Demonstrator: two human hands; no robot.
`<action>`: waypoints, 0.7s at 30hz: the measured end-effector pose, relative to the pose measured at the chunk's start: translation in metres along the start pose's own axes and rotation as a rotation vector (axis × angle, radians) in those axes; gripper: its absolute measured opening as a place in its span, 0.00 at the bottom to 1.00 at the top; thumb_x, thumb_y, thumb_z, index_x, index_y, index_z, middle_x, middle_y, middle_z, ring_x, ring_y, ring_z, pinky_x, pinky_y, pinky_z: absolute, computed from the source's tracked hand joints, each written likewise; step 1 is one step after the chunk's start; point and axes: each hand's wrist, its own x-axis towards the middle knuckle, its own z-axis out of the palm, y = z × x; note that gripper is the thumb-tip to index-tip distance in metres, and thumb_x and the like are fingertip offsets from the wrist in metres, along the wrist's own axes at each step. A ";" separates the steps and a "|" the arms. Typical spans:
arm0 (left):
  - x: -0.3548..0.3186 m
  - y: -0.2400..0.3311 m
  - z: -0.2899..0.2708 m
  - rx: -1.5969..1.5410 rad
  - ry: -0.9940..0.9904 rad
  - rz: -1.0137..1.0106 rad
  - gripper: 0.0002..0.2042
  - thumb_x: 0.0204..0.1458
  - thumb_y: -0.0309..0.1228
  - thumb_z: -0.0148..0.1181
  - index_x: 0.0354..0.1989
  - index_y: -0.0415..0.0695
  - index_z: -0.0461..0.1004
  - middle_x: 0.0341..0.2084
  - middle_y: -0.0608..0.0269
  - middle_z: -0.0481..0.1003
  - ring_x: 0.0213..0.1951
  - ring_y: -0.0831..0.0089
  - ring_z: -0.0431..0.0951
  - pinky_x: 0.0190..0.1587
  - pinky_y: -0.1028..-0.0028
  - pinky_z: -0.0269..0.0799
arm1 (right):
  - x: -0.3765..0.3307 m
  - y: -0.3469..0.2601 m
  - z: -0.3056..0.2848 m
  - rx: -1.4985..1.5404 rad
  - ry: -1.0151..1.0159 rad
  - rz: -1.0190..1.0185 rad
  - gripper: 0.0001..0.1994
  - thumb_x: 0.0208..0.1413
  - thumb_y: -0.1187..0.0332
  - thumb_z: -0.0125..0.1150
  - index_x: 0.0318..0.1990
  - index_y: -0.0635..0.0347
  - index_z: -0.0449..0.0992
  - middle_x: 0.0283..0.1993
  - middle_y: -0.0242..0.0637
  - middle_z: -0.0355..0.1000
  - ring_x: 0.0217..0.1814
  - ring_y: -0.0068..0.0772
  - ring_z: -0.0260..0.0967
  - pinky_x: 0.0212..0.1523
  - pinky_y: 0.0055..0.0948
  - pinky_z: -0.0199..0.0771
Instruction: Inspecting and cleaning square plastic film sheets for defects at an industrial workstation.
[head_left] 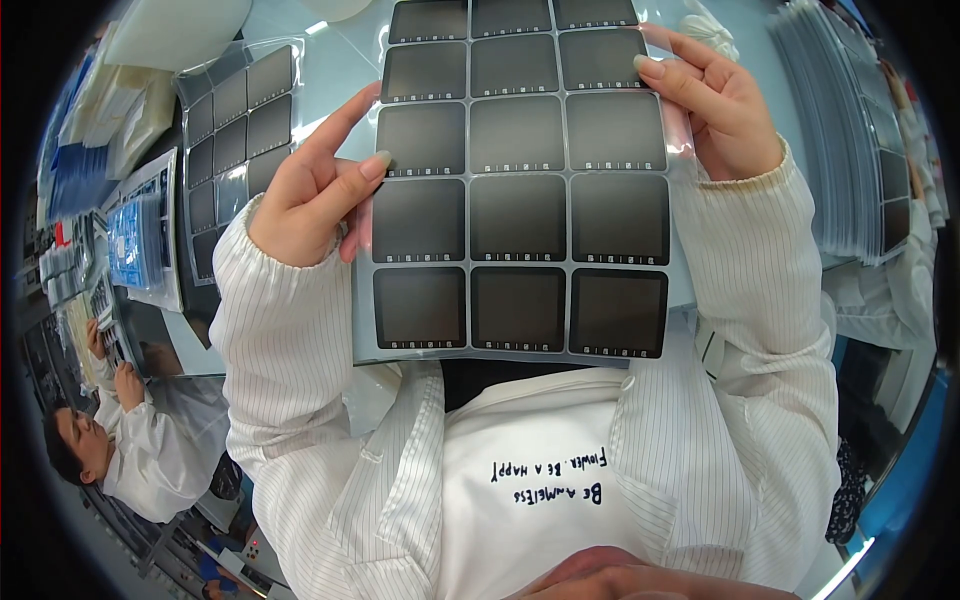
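Between my two hands is a clear plastic sheet [520, 221] carrying dark rectangular panels in three columns. Each panel has a row of small pale marks along its lower edge. My left hand [318, 190] grips the sheet's left edge, thumb on top and fingers behind. On the opposite edge, higher up, my right hand [715, 100] pinches it the same way, its thumb on the front. The sheet's top runs out of the picture. Its near end hangs above my lap at the table edge.
A similar sheet of dark panels [245, 110] lies on the table at left, beside a blue plastic-wrapped pack [135, 240]. A tall stack of clear sheets [830, 130] stands at right. White crumpled material [708, 30] lies behind my right hand. A co-worker [150, 450] sits at lower left.
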 end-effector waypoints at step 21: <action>0.002 0.001 -0.002 -0.031 -0.046 -0.028 0.26 0.58 0.27 0.43 0.64 0.41 0.44 0.10 0.69 0.66 0.11 0.81 0.67 0.15 0.83 0.60 | 0.002 0.002 -0.003 0.013 0.007 0.023 0.22 0.55 0.69 0.53 0.56 0.72 0.60 0.19 0.27 0.67 0.13 0.13 0.58 0.15 0.11 0.55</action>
